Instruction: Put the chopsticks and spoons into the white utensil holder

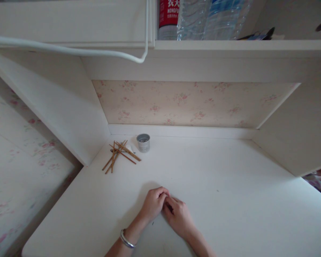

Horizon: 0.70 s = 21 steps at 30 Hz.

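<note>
My left hand [154, 203] and my right hand [178, 216] rest together on the white desk [230, 200], near its front middle. Both have their fingers curled in and touch each other at the knuckles. Nothing shows in either hand. A silver bracelet [127, 240] sits on my left wrist. Farther back on the left lies a loose heap of several brown wooden chopsticks [120, 153]. A small grey metal cup with holes in it [143, 142] stands upright just right of them, near the back wall.
A flowered wall panel [192, 103] closes the back of the desk nook, with white side panels left and right. A shelf above holds water bottles [203, 18]. A white cable [69, 50] runs along the top left.
</note>
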Tool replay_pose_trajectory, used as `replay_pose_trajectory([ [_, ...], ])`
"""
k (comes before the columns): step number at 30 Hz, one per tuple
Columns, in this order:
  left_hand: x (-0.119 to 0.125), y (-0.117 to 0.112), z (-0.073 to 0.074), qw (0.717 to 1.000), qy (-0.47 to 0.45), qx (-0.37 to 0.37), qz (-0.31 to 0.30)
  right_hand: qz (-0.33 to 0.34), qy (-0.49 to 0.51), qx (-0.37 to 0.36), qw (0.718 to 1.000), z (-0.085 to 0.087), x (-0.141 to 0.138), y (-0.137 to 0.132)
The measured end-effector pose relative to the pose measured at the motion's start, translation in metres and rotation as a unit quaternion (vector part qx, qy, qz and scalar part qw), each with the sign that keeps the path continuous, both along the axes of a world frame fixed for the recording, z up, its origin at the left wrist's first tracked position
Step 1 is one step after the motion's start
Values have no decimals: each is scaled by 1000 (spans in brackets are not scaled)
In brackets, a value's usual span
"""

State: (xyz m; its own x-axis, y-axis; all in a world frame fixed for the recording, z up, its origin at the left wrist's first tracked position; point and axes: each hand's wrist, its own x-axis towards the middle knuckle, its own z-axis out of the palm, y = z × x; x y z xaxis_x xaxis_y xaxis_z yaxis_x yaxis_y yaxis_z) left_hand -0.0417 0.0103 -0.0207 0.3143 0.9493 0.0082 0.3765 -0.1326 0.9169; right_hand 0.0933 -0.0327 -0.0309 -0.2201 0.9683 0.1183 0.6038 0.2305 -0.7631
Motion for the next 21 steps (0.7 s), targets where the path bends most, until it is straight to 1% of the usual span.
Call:
replay_pose_trajectory([
  [17,-1,0,-1,1000,-5,-2,1,-5,9,-7,1000,-1,-1,-1],
  [21,-1,0,-3,1000,-9,-6,-2,-12,42,-19,999,-5,-1,0],
])
